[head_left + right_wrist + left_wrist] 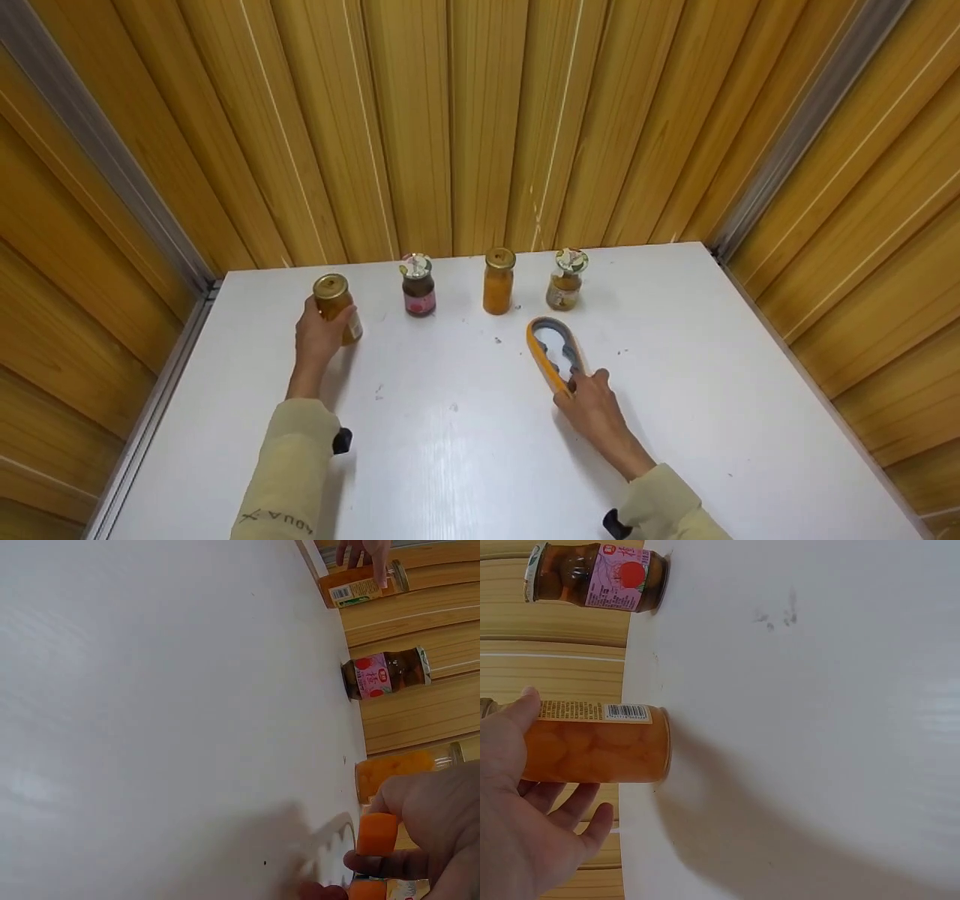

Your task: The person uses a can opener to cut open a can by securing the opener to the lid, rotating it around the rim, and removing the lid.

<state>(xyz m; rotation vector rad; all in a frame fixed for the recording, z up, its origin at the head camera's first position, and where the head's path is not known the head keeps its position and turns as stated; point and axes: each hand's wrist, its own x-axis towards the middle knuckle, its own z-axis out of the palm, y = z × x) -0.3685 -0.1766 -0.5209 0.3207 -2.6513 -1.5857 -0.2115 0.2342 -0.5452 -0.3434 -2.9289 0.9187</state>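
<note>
At the left side of the table, my left hand (316, 341) grips a tall glass jar (600, 754) of orange fruit pieces, thumb on one side and fingers on the other. Its gold lid (331, 286) shows above the hand, and a barcode label (626, 712) faces the left wrist camera. On the right, my right hand (596, 409) holds an orange and grey loop-shaped jar opener (544, 361) by its handle end. The loop points away from me, low over the tabletop. One orange handle end (376, 832) shows between thumb and fingers in the right wrist view.
Along the back of the white table (450, 465) stand a dark jar with a pink label (419, 296), a tall orange jar with a gold lid (498, 289) and a small jar with a patterned lid (564, 289). Wood-look panel walls (480, 127) enclose the back and sides.
</note>
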